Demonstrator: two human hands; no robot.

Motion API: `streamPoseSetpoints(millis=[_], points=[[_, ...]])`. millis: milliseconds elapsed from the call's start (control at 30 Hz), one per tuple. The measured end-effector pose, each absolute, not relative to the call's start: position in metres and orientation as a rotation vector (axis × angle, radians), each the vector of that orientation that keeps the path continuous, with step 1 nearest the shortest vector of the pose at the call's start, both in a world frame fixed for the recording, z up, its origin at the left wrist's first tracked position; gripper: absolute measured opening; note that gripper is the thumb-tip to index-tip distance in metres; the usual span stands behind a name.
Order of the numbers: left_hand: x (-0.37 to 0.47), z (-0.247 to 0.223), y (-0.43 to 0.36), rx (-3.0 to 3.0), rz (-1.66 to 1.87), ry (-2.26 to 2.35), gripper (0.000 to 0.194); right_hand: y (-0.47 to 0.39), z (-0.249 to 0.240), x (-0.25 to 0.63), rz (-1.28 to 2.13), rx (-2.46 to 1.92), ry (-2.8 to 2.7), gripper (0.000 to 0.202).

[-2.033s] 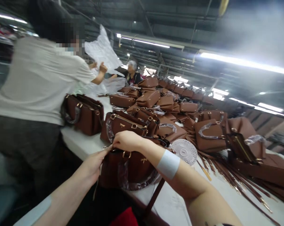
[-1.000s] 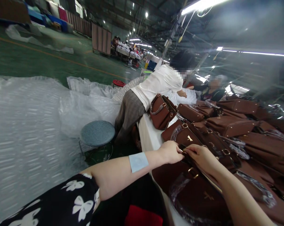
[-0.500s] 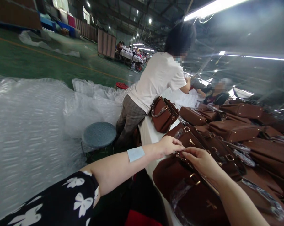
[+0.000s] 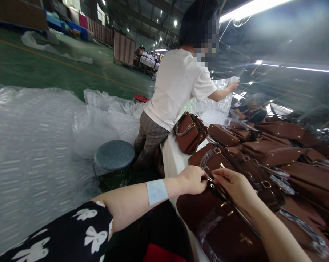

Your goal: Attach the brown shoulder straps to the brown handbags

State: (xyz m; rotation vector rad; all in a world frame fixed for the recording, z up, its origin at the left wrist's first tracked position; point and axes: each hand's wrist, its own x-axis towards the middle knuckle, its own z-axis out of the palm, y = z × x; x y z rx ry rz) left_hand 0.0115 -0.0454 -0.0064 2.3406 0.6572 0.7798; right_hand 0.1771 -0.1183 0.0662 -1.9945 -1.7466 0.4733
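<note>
A brown handbag (image 4: 221, 225) with gold buckles, a gold dragonfly emblem and a plastic-wrapped handle lies nearest to me. At its far top end, my left hand (image 4: 193, 180) is closed with curled fingers on the bag's edge by a small shiny metal fitting (image 4: 212, 185). Thumb and fingers of my right hand (image 4: 233, 183) are pinched together just right of that fitting, above the bag's opening. What exactly sits between the right fingertips is too small to make out. A light blue patch (image 4: 157, 191) is on my left forearm.
More brown handbags (image 4: 270, 149) crowd the white table (image 4: 171, 156), one standing upright (image 4: 190, 133). A co-worker in a white shirt (image 4: 177, 80) holds clear plastic wrap (image 4: 224, 94). At left are a round stool (image 4: 114, 154) and heaped bubble wrap (image 4: 39, 156).
My left hand has drawn slightly back and down, its fingers now curled. Both hands stay at the bag's end. The co-worker has straightened, with an arm stretched out holding plastic wrap.
</note>
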Motion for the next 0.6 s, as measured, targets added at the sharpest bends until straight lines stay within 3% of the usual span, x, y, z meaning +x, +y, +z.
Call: streamPoseSetpoints(millis=[100,267,600], points=[[0.012,-0.003,-0.042,2.324,0.727,0.618,0.028,-0.121,0.076,0.171,0.225,-2.036,-2.131,0.024],[0.008,-0.001,-0.035,2.235,0.629,0.598,0.028,-0.123,0.085,0.159,-0.171,-2.082,-2.483,0.026],[0.010,-0.004,-0.034,2.247,0.610,0.605,0.030,-0.125,0.084,0.148,-0.276,-2.233,-2.547,0.027]])
